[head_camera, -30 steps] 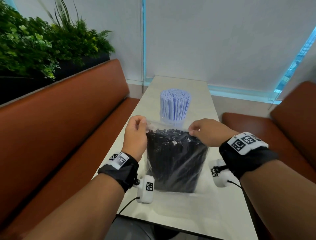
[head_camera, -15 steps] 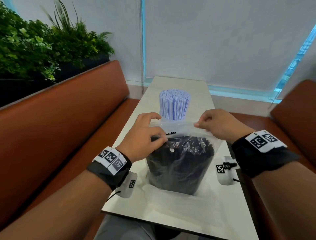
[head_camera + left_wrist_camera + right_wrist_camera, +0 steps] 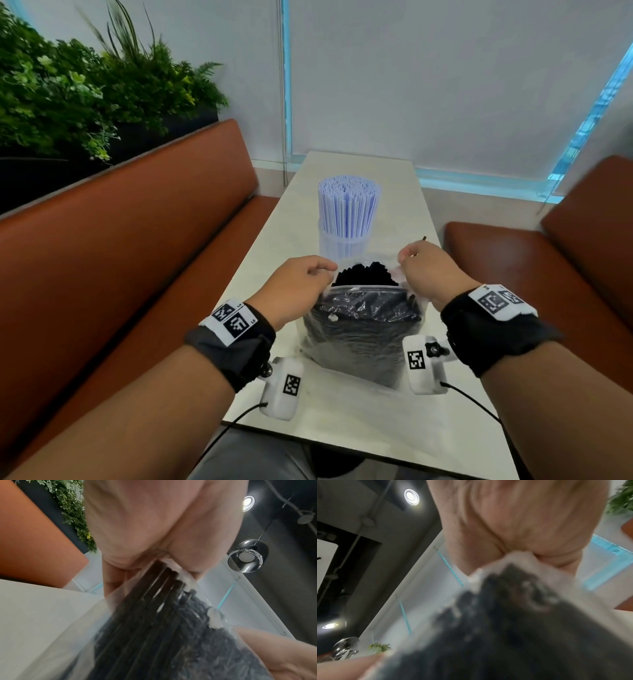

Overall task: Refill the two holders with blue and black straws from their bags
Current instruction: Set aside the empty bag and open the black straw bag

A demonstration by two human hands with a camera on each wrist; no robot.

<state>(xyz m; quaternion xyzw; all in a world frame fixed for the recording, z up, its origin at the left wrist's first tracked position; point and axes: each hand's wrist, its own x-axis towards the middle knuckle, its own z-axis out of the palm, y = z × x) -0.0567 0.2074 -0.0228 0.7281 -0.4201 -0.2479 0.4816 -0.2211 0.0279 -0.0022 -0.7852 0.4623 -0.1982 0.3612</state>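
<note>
Now pulled open: clear bag (image 3: 363, 329) in front of filled blue-straw holder (image 3: 346, 236), left hand (image 3: 298, 284) and right hand (image 3: 428, 270) pinching its mouth, black straws (image 3: 366, 274) exposed, ready for lifting out.

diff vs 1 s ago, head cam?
The bag mouth, held closed a second ago, is now pulled open: the left hand and right hand each pinch a side of the top edge, and the black straws poke out above the rim. The left hand briefly shifted to the bag's front in between. Unchanged: the blue straws upright in their holder behind, and the bag standing on the table.
</note>
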